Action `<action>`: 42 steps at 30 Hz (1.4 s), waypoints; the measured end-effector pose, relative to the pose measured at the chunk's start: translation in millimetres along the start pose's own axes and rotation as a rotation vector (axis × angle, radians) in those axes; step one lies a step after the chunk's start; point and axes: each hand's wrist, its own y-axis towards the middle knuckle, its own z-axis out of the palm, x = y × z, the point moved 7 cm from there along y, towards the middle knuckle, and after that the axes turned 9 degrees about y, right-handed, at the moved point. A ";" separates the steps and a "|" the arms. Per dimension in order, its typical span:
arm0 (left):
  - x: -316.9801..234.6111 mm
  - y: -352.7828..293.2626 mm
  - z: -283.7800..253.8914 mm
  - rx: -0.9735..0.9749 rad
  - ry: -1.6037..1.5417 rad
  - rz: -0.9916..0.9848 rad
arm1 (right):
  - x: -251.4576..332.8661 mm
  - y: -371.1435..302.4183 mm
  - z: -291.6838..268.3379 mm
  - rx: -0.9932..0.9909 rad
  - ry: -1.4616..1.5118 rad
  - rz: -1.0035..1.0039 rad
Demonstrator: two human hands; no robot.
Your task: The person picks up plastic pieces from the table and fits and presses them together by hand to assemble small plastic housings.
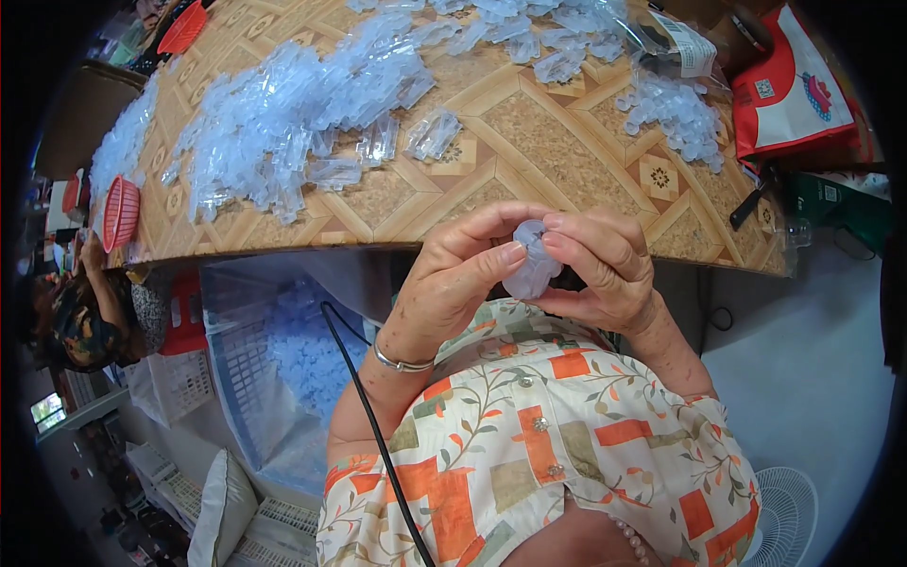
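Pinch the clear plastic (532,274) lightly at the near edge of the table (515,128), right of that edge's middle. Steady with the left hand (463,269): thumb tip on the left side, index finger arched over the far side, nearly closed on the plastic. Work with the right hand (605,265): index and middle fingertips together on the upper right side, thumb curled in from below, likewise closed on it with little gap. Best, probably, to press evenly with the tips and avoid a hard squeeze, for fear of flexing thin walls. Mind the black cable (383,446) beside the left arm. Leave undisturbed the large heap (283,109) toward the table's left end and the smaller pile (675,118) near its right end.

Cannot tell the number of pieces in hand, or their full outline: too clear, too much covered by fingers. No sight of most lower left fingers, tucked behind. Only a hazy view of the bluish mass (312,350) in the lined crate (236,364) below the near edge.
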 end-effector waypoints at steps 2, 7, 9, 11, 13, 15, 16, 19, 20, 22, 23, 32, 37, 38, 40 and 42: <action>-0.1 -1.6 2.3 0.018 -0.008 0.001 | 3.0 0.0 -1.2 0.010 0.032 -0.002; 0.1 -2.8 5.7 0.034 0.005 0.007 | 8.1 -0.5 -3.7 0.028 0.071 -0.035; 0.2 -2.6 2.9 0.046 0.019 -0.010 | 8.0 -1.3 -3.6 0.046 0.078 -0.043; 0.0 -2.0 1.3 0.058 0.033 -0.027 | 9.1 -2.1 -4.3 0.054 0.083 -0.057; -0.8 -1.3 3.4 0.095 0.023 -0.034 | 10.0 -2.7 -4.9 0.062 0.088 -0.071; -2.1 -1.0 3.0 0.083 0.044 -0.037 | 9.7 -2.8 -5.1 0.071 0.122 -0.075; -3.1 -0.9 2.9 0.071 0.065 -0.039 | 8.5 -3.0 -5.3 0.070 0.122 -0.074; -2.2 -0.7 6.0 0.009 0.148 -0.070 | 1.6 -3.9 -6.5 0.045 0.078 -0.041; -3.4 -1.1 7.2 0.009 0.147 -0.070 | 0.8 -4.4 -7.4 0.029 0.065 -0.049; -6.9 -1.9 7.4 -0.008 0.365 -0.064 | 1.2 -5.2 -6.7 0.014 0.052 -0.056; -8.3 -0.7 8.5 -0.008 0.363 -0.064 | 2.6 -4.7 -5.6 -0.011 0.017 -0.060; 0.2 5.1 13.6 -0.025 0.620 0.041 | -8.5 1.3 -11.4 -0.036 0.279 0.208; -6.0 3.1 17.3 0.196 0.756 0.031 | -35.1 -7.8 -10.1 0.041 0.726 0.479; 0.7 2.1 19.8 0.270 0.706 -0.097 | -33.9 -9.1 -8.5 0.038 0.722 0.484; 7.1 5.4 20.2 0.221 0.613 0.006 | -31.3 -11.6 5.3 0.028 1.041 0.582; 1.5 4.1 19.3 0.168 0.522 0.108 | -28.9 -5.7 4.3 0.052 1.000 0.509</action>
